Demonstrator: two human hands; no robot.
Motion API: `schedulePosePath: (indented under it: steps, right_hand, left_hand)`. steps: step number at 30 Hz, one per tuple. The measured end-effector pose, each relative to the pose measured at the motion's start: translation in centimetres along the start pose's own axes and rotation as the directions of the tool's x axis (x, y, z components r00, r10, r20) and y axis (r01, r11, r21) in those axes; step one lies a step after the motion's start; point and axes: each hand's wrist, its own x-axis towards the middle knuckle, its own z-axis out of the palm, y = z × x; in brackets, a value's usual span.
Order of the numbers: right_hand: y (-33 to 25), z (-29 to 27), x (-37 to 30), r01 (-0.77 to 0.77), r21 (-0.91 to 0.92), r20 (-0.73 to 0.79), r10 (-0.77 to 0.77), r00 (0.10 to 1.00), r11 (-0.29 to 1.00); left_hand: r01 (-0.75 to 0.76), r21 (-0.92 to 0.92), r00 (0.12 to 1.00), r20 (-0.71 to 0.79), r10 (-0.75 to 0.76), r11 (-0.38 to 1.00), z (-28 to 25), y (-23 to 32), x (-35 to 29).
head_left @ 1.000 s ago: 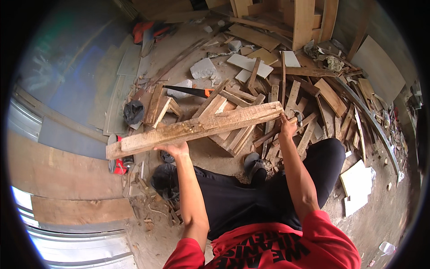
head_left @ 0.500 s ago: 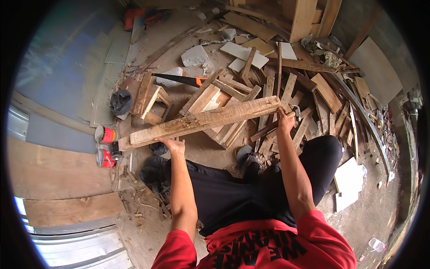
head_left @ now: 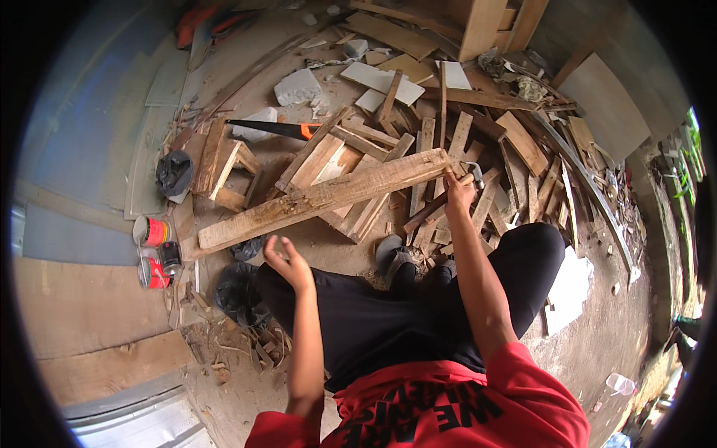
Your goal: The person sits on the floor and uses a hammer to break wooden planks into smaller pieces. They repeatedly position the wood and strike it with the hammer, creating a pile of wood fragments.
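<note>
A long, rough wooden beam (head_left: 321, 198) slants across in front of me, its right end higher in the picture. My right hand (head_left: 459, 196) is closed at that right end and also has a hammer (head_left: 476, 176), whose metal head sticks out beyond the fingers. Below the beam's left part, my left hand (head_left: 290, 265) is apart from the wood, its fingers spread and holding nothing. Whether the beam's left end rests on the board under it, I cannot tell. Behind the beam sits a nailed wooden frame (head_left: 310, 168).
A handsaw (head_left: 272, 128) with an orange-and-black handle lies beyond the frame. Red paint cans (head_left: 154, 231) and black plastic bags (head_left: 239, 293) are at the left. Scrap wood (head_left: 523, 142) is heaped to the right, with white board pieces (head_left: 571, 287) near my knee.
My left hand has let go of the beam and drawn back toward me, fingers spreading. My right hand keeps its hold on the beam's right end. The whole view has shifted slightly.
</note>
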Motion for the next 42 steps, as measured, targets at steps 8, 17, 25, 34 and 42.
schedulePosePath:
  steps: [8, 17, 25, 34, 42]
  right_hand:
    - [-2.7, -0.8, -3.6, -0.149, -0.293, -0.02, 0.15, 0.988, 0.944]
    - [-8.4, -2.6, -6.7, -0.326, -0.148, 0.086, 0.34, 0.936, 0.934]
    - [-8.2, -3.8, -7.9, -0.159, -0.482, 0.093, 0.23, 0.969, 0.862]
    - [-7.1, -1.5, -10.2, 0.112, -0.647, 0.215, 0.039, 0.976, 0.754]
    - [-7.3, 1.1, -12.5, -0.084, -0.434, 0.262, 0.215, 0.941, 0.897]
  left_hand:
    - [-0.751, -0.031, 0.572, 0.469, 0.673, 0.66, 11.4, 11.8, -1.4]
    - [-0.783, 0.292, 0.555, 0.726, 0.406, 0.549, 19.2, 12.2, 2.9]
    - [-0.753, 0.362, 0.56, 0.792, 0.246, 0.549, 22.7, 11.3, 3.0]
    - [-0.718, 0.459, 0.615, 0.77, 0.17, 0.522, 24.6, 11.3, 4.5]
    - [-0.657, 0.552, 0.663, 0.748, 0.044, 0.513, 25.8, 12.1, 7.1]
